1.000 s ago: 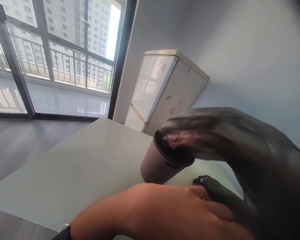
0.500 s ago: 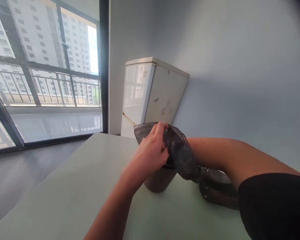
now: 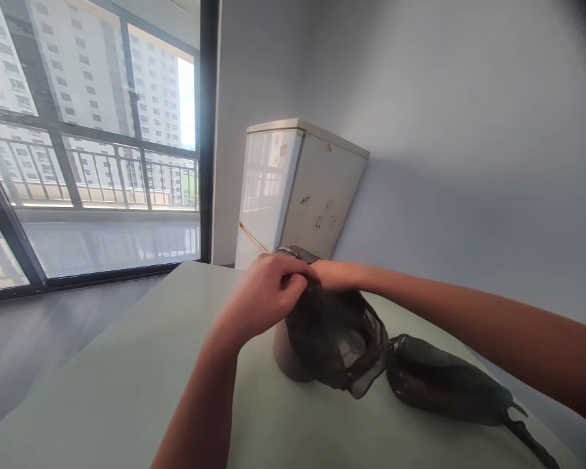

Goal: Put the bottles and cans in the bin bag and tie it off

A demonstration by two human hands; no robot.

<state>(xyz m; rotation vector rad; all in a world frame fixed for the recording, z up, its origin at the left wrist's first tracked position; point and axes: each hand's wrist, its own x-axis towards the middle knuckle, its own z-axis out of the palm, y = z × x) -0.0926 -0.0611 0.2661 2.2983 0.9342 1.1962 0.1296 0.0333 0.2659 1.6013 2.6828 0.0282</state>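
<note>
Beneath the left hand [image 3: 261, 296], in the head view, a dark plastic bag [image 3: 327, 335] covers the top of a brownish bin [image 3: 284, 358] that stands on a pale table [image 3: 141, 384]. The left fingers curl over the bag near the bin's mouth, thumb bent in toward the index finger, and appear to pinch the film. The right hand [image 3: 336, 275] comes in from the other side and meets the left fingertips; its own fingers are hidden behind the left hand, so I cannot tell whether they pinch or lie spread.

Half a second ago the bag's edge flared up beyond the left fingers and the right hand was out of sight behind the film. Now the two hands meet, and loose film hangs below the fingers, over the bin's near side and out to its right. That puts much of the bin's wall under plastic, with both hands at work on one spot near the mouth.

Right of the fingers and lower, a dark plastic bundle [image 3: 449, 384] lies on the table. Beyond the fingertips stands a white fridge [image 3: 329, 189].
</note>
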